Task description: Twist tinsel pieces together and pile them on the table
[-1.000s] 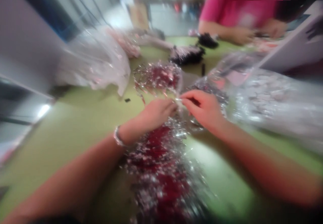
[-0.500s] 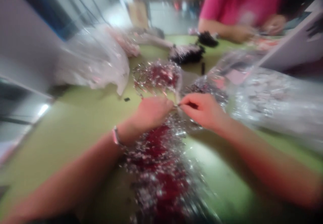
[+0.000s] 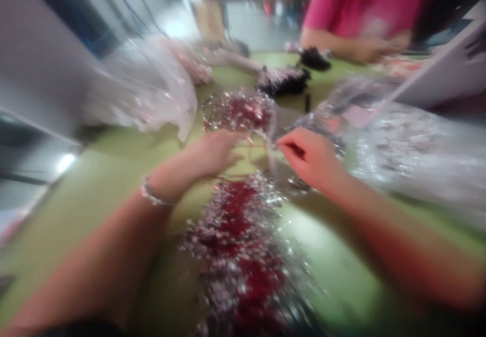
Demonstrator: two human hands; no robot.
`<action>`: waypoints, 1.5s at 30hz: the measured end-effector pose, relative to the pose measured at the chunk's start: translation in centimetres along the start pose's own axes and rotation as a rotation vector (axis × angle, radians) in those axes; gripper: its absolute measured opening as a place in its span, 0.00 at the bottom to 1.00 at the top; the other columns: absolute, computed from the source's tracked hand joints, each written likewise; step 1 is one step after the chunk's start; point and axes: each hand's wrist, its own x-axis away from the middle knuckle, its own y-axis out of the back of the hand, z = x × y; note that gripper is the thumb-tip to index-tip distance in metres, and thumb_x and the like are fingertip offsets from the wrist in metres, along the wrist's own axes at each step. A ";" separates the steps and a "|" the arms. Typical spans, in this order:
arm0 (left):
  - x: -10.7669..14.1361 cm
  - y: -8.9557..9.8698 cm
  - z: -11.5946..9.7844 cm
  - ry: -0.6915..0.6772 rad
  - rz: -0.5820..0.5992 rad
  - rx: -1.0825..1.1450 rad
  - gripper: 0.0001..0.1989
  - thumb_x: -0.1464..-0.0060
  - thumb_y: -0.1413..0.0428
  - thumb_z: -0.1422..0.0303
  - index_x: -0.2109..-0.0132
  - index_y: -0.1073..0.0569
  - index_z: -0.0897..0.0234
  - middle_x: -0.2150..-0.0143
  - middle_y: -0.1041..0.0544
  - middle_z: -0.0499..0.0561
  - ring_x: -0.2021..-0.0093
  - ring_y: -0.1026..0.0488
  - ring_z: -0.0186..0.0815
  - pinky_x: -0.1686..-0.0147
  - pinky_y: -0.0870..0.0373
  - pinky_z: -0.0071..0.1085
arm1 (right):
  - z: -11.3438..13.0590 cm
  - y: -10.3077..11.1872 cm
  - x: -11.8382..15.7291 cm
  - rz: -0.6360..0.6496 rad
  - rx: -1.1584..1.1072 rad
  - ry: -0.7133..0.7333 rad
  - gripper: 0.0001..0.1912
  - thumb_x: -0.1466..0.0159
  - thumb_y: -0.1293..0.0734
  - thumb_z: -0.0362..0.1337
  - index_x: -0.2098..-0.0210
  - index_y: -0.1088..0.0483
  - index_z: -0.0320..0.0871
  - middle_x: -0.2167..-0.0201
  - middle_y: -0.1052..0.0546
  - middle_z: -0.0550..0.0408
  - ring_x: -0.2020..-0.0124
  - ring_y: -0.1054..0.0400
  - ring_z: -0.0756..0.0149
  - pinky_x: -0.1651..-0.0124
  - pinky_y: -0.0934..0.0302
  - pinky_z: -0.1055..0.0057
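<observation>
My left hand, with a bracelet at its wrist, hovers over the table between two heaps of shiny stuff. Its fingers stretch to the right, the thumb apart from them, slightly blurred. Thin reddish cords lie by its fingertips. My right hand is closed in a pinch, thumb against forefinger, beside a clear plastic bag; what it pinches is too small to make out. Below the hands runs a long pile of dark red strands with silvery ends. Beyond them sits a smaller red and silver bunch.
A clear plastic bag stands at the back left. Another large bag of pale pieces lies to the right. Black and pale bundles rest farther back. Across the green table, a person in a pink top works with both hands.
My left hand has moved left, away from my right hand, and its fingers have spread. My right hand has shifted slightly up and right, still pinched.
</observation>
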 end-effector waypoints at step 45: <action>-0.7 -2.0 -2.4 0.212 -0.131 0.481 0.17 0.35 0.57 0.63 0.58 0.25 0.63 0.72 0.25 0.49 0.75 0.34 0.29 0.71 0.35 0.28 | -4.8 -0.4 -0.3 0.388 0.552 0.066 0.09 0.36 0.39 0.31 0.69 0.27 0.43 0.61 0.28 0.44 0.58 0.36 0.56 0.70 0.49 0.66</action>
